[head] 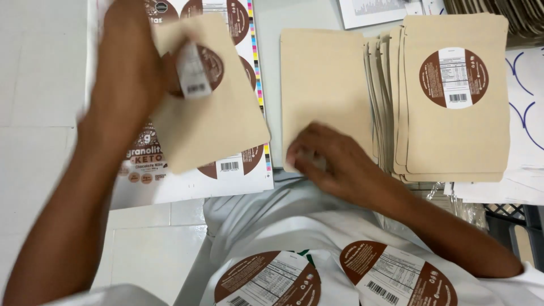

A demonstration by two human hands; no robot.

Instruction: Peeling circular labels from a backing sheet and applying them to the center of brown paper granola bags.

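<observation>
Up at the left, the left hand (133, 62) is gripping a tan paper pouch (212, 113) by its upper corner, fingers closed on it, holding it tilted above a white sheet of round brown stickers (192, 178). On the pouch's face a round brown sticker (211, 68) is showing, and a pale strip (192, 71) is lying across it near the fingertips; the motion blur is making it hard to tell, but it looks like a peeling backing or label edge. The right hand (334, 161) is resting lower in the middle, fingers curled and pressing on the bottom edge of a plain tan pouch (323, 85) that is lying flat on the white tabletop (34, 68). Just beside that pouch, to the right, a fanned stack of pouches (453, 141) is lying, its top one already carrying a brown round label (453, 77). At the bottom, two more round brown stickers (266, 280) are sitting on the person's white shirt (266, 221). Both hands are well apart from each other.
</observation>
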